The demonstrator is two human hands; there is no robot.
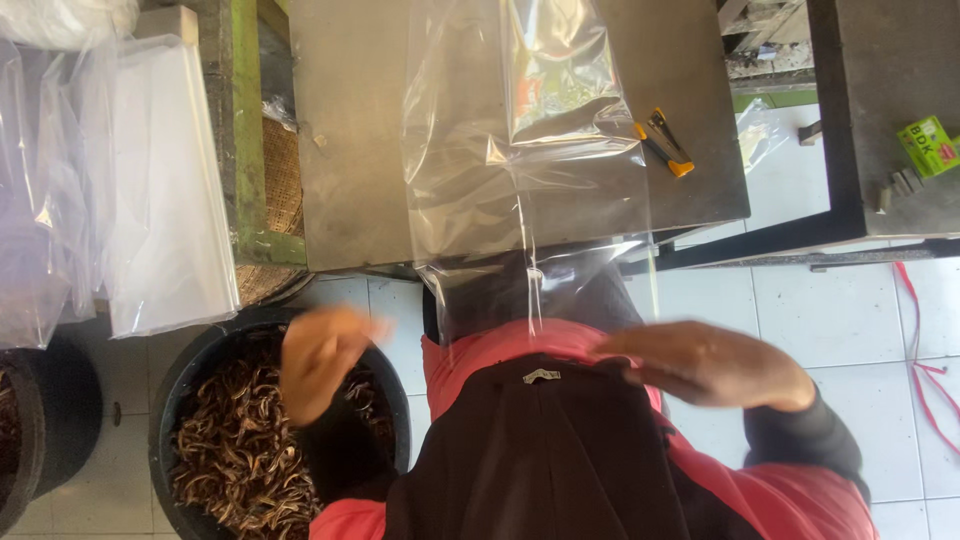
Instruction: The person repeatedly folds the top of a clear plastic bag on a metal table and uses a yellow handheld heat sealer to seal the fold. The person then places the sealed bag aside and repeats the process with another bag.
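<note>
A large clear plastic bag (520, 190) lies on the grey table top (350, 150), and its lower end hangs over the near edge in front of my red and black clothing. My right hand (710, 365) is stretched flat, fingers pointing left, just below that hanging end; nothing shows in it. My left hand (320, 360) is blurred by motion above a black bucket (180, 380) filled with brown dried strips. Its fingers curl loosely, and whether it holds anything is unclear.
A yellow and black cutter (662, 143) lies on the table right of the bag. A stack of clear plastic sheets (160, 190) hangs at the left. A second black bucket (50, 400) stands far left, and a small green box (928, 145) sits on a dark table. White floor tiles lie below.
</note>
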